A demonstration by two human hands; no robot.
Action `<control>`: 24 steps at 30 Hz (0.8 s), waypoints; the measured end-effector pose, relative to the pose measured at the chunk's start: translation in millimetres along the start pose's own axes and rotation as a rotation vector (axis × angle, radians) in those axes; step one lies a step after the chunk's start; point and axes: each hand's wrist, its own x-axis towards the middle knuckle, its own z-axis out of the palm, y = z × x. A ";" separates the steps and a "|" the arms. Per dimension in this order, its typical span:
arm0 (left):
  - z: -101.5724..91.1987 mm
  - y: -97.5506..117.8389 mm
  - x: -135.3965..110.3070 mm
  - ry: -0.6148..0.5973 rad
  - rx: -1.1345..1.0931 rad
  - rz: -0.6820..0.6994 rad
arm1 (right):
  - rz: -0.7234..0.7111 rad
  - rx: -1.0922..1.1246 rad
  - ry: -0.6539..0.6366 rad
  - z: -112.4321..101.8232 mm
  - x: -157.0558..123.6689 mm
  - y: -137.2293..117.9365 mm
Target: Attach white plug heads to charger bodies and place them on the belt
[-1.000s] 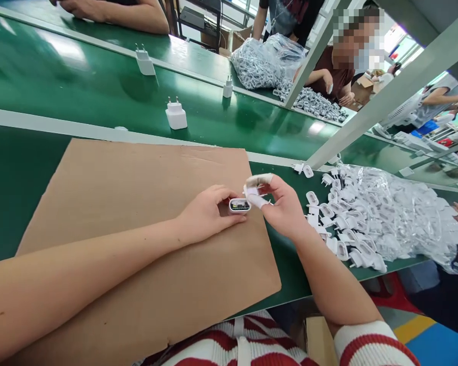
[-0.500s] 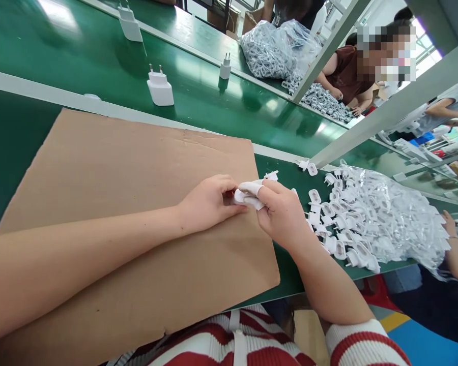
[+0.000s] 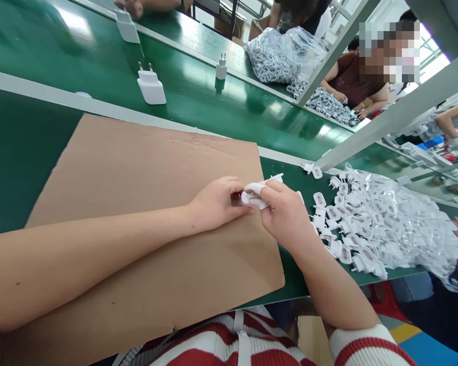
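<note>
My left hand [image 3: 217,203] and my right hand [image 3: 284,213] meet over the right part of a brown cardboard sheet [image 3: 137,203]. Together they pinch a small white charger body with its plug cap [image 3: 252,195] pressed between the fingers. White finger cots cover my right thumb and forefinger. Most of the charger is hidden by the fingers. A heap of white plug caps [image 3: 343,229] lies just right of my right hand on the green table.
A green conveyor belt [image 3: 198,96] behind the cardboard carries finished white chargers [image 3: 150,86], [image 3: 221,68], [image 3: 126,25]. A clear bag of parts [image 3: 400,223] lies at right. A grey frame post [image 3: 385,122] slants across. Other people work at the far side beside a bag of cables [image 3: 278,56].
The open charger body and the cap were held apart a second ago; now my hands have closed together and the cap is pressed onto the body. The belt's chargers have drifted left.
</note>
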 end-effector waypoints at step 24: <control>-0.2 2.7 0.8 0.001 0.005 -0.014 | 0.005 -0.018 0.076 4.0 -1.3 1.2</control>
